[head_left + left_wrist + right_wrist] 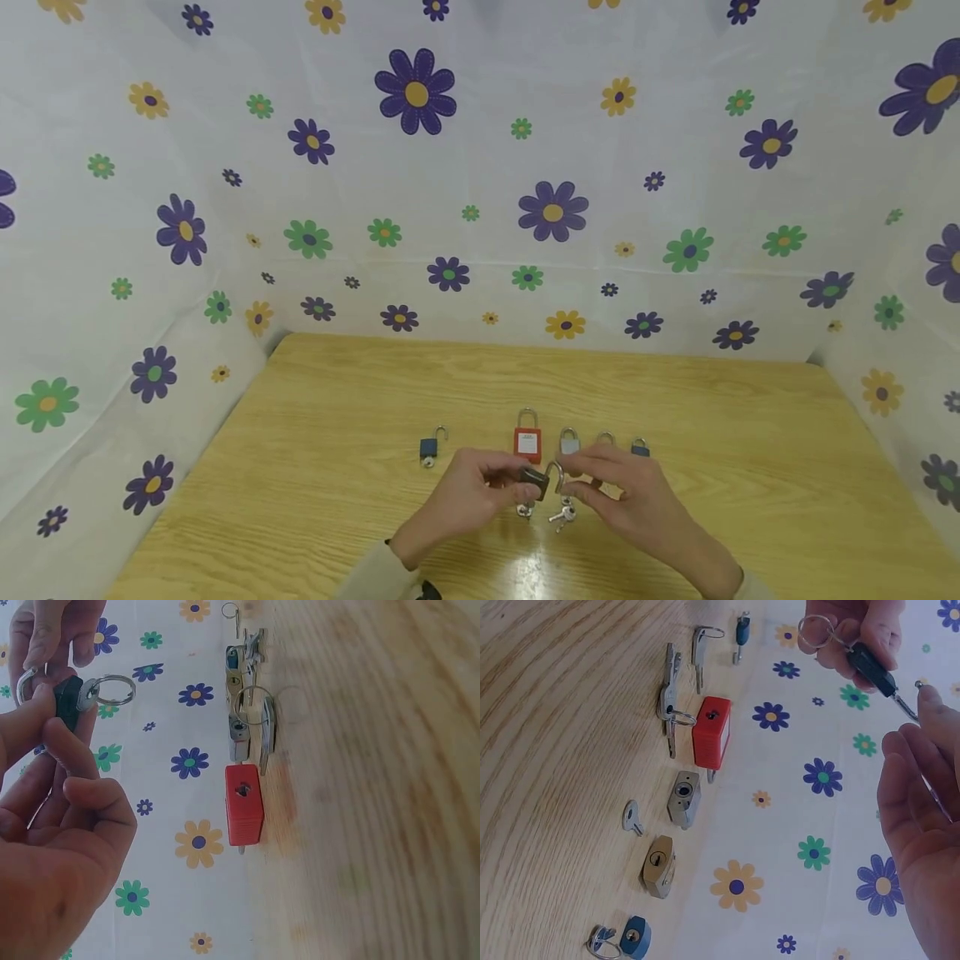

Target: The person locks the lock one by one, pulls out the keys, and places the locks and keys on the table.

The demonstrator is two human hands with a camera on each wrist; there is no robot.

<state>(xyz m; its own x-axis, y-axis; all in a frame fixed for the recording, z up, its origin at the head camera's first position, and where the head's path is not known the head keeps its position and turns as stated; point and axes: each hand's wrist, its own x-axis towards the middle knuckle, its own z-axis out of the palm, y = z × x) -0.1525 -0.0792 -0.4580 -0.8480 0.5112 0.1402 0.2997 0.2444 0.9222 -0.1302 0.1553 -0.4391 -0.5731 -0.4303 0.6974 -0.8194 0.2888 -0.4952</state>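
Over the wooden table, my left hand (480,492) grips the body of a dark padlock (534,481) between thumb and fingers. Its shackle (555,477) stands open, pointing toward the right. With thumb and fingertips, my right hand (630,496) pinches that shackle. A key (88,695) with a ring sits in the bottom of the padlock, as the left wrist view shows. Behind the hands stand a red padlock (527,446), a silver padlock (570,443), a brass padlock (658,864) and a small blue padlock (640,448), partly hidden by the right hand in the head view.
At left on the table (322,467) lies another blue padlock (428,448), its shackle open and a key in it. Loose keys (563,512) lie in front of the row, below the hands. A flowered white cloth (480,167) encloses the table's back and sides.
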